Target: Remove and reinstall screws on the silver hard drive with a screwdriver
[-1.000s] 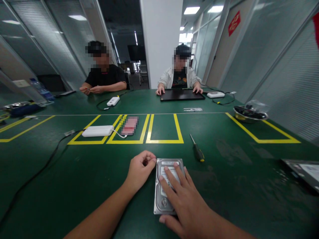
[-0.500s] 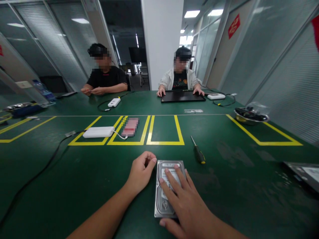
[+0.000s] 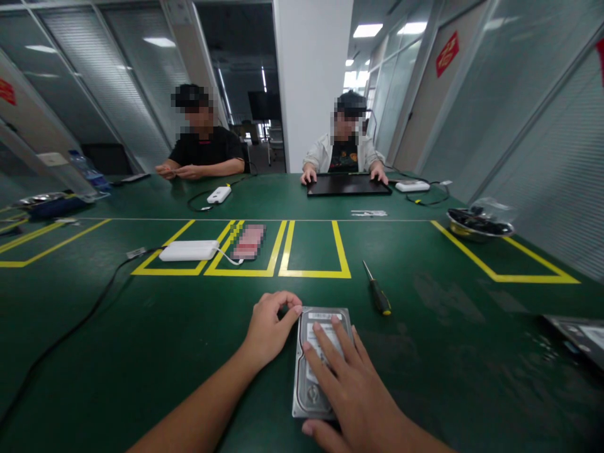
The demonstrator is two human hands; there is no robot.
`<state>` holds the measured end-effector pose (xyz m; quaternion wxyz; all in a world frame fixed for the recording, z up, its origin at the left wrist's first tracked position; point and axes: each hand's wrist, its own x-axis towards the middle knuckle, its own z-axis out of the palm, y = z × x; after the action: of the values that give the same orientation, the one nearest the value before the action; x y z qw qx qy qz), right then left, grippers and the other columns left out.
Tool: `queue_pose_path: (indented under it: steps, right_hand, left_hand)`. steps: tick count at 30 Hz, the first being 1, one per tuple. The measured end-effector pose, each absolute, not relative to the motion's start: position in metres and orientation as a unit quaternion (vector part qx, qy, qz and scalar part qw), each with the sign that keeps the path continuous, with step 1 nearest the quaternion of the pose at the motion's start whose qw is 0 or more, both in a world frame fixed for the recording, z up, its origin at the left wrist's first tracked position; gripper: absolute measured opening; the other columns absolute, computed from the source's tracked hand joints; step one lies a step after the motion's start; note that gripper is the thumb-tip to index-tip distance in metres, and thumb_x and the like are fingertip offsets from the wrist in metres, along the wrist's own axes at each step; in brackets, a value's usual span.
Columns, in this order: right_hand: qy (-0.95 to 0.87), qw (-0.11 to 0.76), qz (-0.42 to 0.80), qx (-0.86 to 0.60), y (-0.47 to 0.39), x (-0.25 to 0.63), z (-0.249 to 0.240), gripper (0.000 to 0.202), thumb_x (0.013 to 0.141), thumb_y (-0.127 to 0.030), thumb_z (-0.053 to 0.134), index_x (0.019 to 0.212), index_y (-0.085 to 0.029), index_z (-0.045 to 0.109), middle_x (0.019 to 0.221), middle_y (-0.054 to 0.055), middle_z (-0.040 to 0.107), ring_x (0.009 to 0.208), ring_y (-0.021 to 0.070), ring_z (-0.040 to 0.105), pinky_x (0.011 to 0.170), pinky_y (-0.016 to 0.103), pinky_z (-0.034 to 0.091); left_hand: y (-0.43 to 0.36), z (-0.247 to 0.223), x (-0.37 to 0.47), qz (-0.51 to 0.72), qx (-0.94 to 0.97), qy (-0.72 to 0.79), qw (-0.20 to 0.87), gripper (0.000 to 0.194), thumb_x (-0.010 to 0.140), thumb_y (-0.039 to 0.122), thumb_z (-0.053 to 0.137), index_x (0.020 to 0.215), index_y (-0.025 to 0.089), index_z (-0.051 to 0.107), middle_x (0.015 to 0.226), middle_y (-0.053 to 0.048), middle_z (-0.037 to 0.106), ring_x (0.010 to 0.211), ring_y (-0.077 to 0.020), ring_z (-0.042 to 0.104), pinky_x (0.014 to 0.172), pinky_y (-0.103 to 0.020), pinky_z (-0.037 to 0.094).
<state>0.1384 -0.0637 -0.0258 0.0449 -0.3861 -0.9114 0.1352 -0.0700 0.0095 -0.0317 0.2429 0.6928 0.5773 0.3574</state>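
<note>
A silver hard drive [image 3: 309,371] with a white label lies flat on the green table [image 3: 189,327] in front of me. My right hand [image 3: 346,377] rests over its right part with fingers spread, holding nothing. At the drive's top left corner is my left hand [image 3: 278,324], its thumb and index finger curled together; whether anything small is between them is hidden. A screwdriver [image 3: 377,296] with a dark and yellow handle lies to the right, beyond the drive.
Yellow tape frames [image 3: 314,274] mark the table, with a white power bank [image 3: 189,250] and a pink phone [image 3: 250,241] there. A bowl of dark items [image 3: 479,225] stands right. Two people sit opposite, one with hands on a black panel [image 3: 349,184]. Another drive [image 3: 578,336] lies far right.
The view has shifted slightly. My left fingertips are now at the drive's top left corner, a little closer than before. My right hand stays spread on the drive.
</note>
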Motion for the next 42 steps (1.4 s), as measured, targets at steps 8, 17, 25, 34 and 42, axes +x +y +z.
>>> queue_pose_path:
  steps: [8,17,25,34,42]
  right_hand:
    - [-0.917,0.056,0.118,-0.377,-0.0624,0.1387,-0.0292,0.094,0.082,-0.057,0.064,0.157,-0.021,0.021,0.159,0.012,-0.002,0.142,0.0493,-0.006,0.106,0.077,0.01]
    - [-0.919,0.061,0.107,-0.374,-0.0622,0.1387,-0.0314,0.095,0.081,-0.058,0.064,0.157,-0.02,0.022,0.159,0.011,-0.001,0.142,0.049,-0.006,0.106,0.077,0.012]
    - [-0.916,0.043,0.125,-0.38,-0.0616,0.1384,-0.0268,0.093,0.082,-0.057,0.063,0.157,-0.021,0.022,0.159,0.01,-0.002,0.142,0.0485,-0.006,0.106,0.077,0.01]
    - [-0.914,0.034,0.135,-0.382,-0.0609,0.1389,-0.0242,0.094,0.082,-0.057,0.064,0.157,-0.022,0.021,0.159,0.009,-0.003,0.142,0.048,-0.006,0.107,0.076,0.009]
    - [-0.915,0.042,0.132,-0.38,-0.0607,0.1388,-0.0232,0.095,0.08,-0.055,0.067,0.157,-0.021,0.023,0.159,0.01,0.0,0.142,0.0486,-0.004,0.107,0.077,0.011]
  left_hand:
    - [0.011,-0.0298,-0.0687,0.336,0.698,0.585,0.242,0.014,0.088,0.032,0.057,0.086,0.026,0.07,0.088,0.002,0.07,0.089,-0.0205,0.057,0.081,-0.033,0.041]
    - [0.0117,-0.0314,-0.0686,0.325,0.699,0.591,0.236,0.017,0.088,0.034,0.057,0.086,0.027,0.072,0.089,0.002,0.072,0.091,-0.021,0.058,0.082,-0.033,0.041]
    - [0.0114,-0.0296,-0.0678,0.317,0.701,0.601,0.217,0.016,0.088,0.033,0.056,0.087,0.028,0.071,0.092,0.004,0.072,0.094,-0.0215,0.058,0.083,-0.034,0.04]
    - [0.0116,-0.0282,-0.0677,0.307,0.707,0.602,0.209,0.019,0.09,0.034,0.053,0.087,0.027,0.07,0.091,0.002,0.071,0.093,-0.0219,0.058,0.08,-0.033,0.041]
    - [0.0115,-0.0276,-0.0686,0.303,0.71,0.599,0.213,0.019,0.09,0.033,0.053,0.088,0.027,0.071,0.091,0.001,0.072,0.093,-0.0223,0.059,0.081,-0.034,0.042]
